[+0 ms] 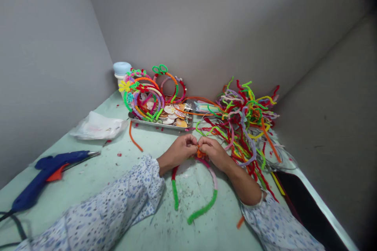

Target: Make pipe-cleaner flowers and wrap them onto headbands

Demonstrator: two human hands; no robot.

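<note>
Near the middle of the green table, my left hand (180,150) and my right hand (214,153) meet, fingertips pinched on a small orange fuzzy piece (200,152). Directly below it hangs or lies a fuzzy headband (209,205), an open arch with its ends toward me. The band is red and green on the left, pink, pale pink and green on the right. The fingers partly hide its top, so how the orange piece joins it cannot be made out.
A metal tray (173,126) holds shell-like pieces and colourful fuzzy headbands (147,98), beside a blue-lidded jar (122,69). Tangled fuzzy stems (244,125) spread at right, near a black object (306,204). A blue glue gun (44,176) and plastic bag (98,126) lie left.
</note>
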